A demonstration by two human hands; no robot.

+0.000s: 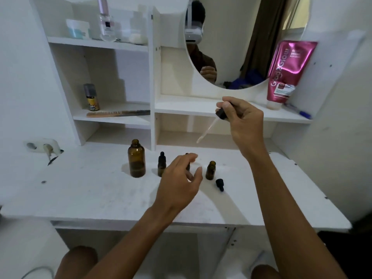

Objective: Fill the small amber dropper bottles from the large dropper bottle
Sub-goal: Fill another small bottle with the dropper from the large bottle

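While right hand (244, 121) pinches dropper cap (221, 114) — pipette (207, 130) slants down-left below fingertips (227, 106).

Looks like we're at a home vanity: white dressing table (80, 188), round mirror (231, 47), shelves with a perfume bottle (106, 23), cream jar (77, 29), comb (118, 113) and pink lotion tube (285, 71).

White desk (80, 198) w/ shelves (112, 118), white walls (24, 77).
I see a round mirror (231, 47) centre-right, brown curtain (265, 33) reflected in it, wall socket (40, 146) at left, soft light.
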